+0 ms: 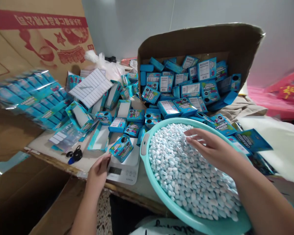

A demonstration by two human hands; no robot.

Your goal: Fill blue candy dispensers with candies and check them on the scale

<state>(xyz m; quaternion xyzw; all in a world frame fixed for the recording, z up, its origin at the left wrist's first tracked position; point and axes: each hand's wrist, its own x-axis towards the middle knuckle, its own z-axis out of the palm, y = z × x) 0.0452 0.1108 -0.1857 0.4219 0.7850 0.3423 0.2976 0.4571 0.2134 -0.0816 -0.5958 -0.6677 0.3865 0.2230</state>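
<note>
My left hand [99, 168] is at the front left of the white kitchen scale [129, 176], its fingers curled together. Their tips are right beside a small blue "Caramelo Macizo" box [122, 148] on the scale's plate; whether they touch it I cannot tell. No held item shows in that hand. Over the turquoise basin [149, 169], my right hand [208, 143] hovers low with thumb and forefinger stretched out and a gap between them. Just under its fingertips lie white and pale blue candies [186, 176], which fill the basin.
Behind the basin, a tipped cardboard carton [198, 39] spills blue boxes. Open display trays [98, 138], a printed white sheet [90, 87] and black-handled scissors [75, 154] lie at left. Wrapped packs [34, 98] lean near a large carton [39, 42]. The table's front edge [51, 163] runs below.
</note>
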